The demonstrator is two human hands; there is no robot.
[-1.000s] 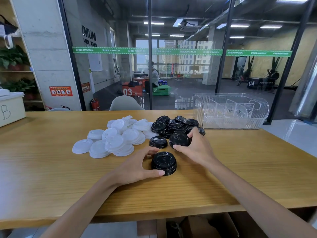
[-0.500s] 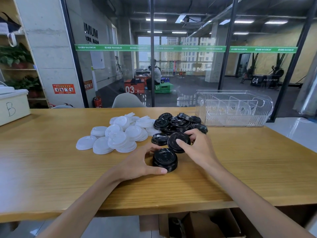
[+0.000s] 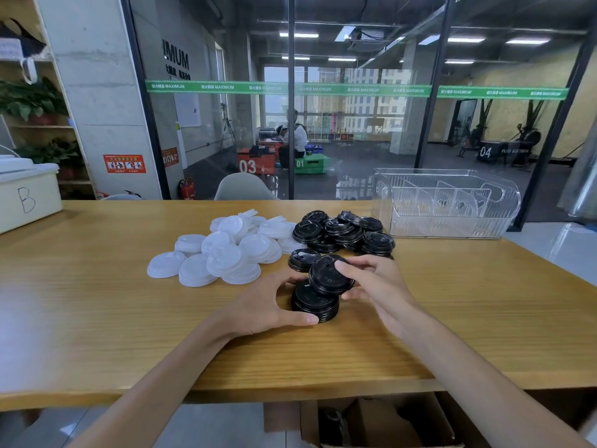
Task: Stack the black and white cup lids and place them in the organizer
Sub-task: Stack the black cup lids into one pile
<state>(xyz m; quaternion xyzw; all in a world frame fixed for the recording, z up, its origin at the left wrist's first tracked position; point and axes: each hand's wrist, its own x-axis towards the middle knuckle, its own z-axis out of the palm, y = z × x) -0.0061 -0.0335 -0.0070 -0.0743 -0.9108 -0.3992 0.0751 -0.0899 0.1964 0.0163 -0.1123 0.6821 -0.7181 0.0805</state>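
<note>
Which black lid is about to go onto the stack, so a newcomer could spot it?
On the wooden table, find the short stack of black lids steadied by the left hand. The black lid hangs tilted just above it, pinched by the right hand; it alone is lifted off the table.

Person, two forearms entering from 6 o'clock: both bare, no sleeves visible. Left hand (image 3: 268,305) and right hand (image 3: 376,286): bare, short nails.

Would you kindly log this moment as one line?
right hand: holds black lid tilted over black stack | left hand: steadies stack | organizer: holds no lids
</note>
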